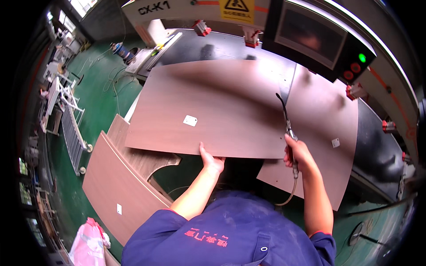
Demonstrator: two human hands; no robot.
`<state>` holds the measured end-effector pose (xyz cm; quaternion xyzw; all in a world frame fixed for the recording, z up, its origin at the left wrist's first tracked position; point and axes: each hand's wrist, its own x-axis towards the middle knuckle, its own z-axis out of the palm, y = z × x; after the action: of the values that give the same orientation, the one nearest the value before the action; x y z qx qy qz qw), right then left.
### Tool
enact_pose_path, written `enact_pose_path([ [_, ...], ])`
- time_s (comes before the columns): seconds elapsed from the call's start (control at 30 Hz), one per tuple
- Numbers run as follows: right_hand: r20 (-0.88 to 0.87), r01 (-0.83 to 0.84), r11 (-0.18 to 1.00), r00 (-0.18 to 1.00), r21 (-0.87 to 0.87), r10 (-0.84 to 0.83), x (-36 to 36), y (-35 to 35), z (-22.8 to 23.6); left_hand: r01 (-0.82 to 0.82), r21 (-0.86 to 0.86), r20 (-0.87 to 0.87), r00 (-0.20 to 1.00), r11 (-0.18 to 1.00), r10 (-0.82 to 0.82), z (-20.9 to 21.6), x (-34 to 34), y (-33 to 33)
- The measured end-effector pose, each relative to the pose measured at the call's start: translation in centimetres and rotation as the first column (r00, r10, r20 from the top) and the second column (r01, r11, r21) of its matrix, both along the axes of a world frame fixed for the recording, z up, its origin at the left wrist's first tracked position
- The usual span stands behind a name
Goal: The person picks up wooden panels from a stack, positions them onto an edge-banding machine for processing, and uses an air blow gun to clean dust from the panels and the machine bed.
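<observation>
A large brown flat panel [230, 102] with a small white label [190, 120] lies on the dark machine table, its near edge sticking out toward me. My left hand [213, 163] grips that near edge, thumb on top and the other fingers hidden underneath. In my right hand [301, 155] is an air blow gun [289, 128], fingers wrapped round its handle and the thin black nozzle pointing away over the panel. A pale hose [293, 193] hangs from its lower end. To the right lies a second brown panel [330, 115], also labelled.
A machine beam with red-tipped fittings [202, 28] and a control screen [310, 33] spans the far side of the table [377, 146]. Close on my left lean several panels [117, 181]. Beyond them are a wheeled metal rack [73, 128] and a pink bag [88, 244] on the green floor.
</observation>
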<state>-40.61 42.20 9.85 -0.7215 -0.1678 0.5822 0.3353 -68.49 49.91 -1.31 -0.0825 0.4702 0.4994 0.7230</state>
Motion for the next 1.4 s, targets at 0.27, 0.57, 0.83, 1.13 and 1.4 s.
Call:
enact_pose_path([
  [0.27, 0.105, -0.276, 0.961, 0.955, -0.019, 0.277, -4.9, 12.4, 3.9, 0.034, -0.01, 0.008, 0.999, 0.999, -0.034, -0.7, -1.0, -0.5],
  [0.57, 0.123, -0.22, 0.973, 0.966, -0.061, 0.227, -3.5, 13.7, 2.6, 0.03, -0.029, -0.024, 0.999, 0.999, -0.031, -0.5, -2.4, -0.3],
  [0.83, 0.025, -0.102, 0.992, 0.994, -0.068, 0.104, -1.9, 4.0, -0.9, 0.053, -0.046, -0.007, 0.999, 0.998, -0.054, -0.6, -2.1, -0.1],
  [1.13, 0.23, 0.222, 0.974, 0.947, 0.033, -0.224, 0.7, -4.4, -4.8, 0.062, -0.014, -0.039, 0.997, 0.998, -0.062, -0.7, -1.5, 0.0],
  [1.4, 0.094, 0.158, 0.983, 0.982, 0.092, -0.166, -0.2, -2.6, -6.6, 0.049, 0.014, -0.002, 0.999, 0.999, -0.049, 2.1, -2.2, 0.0],
])
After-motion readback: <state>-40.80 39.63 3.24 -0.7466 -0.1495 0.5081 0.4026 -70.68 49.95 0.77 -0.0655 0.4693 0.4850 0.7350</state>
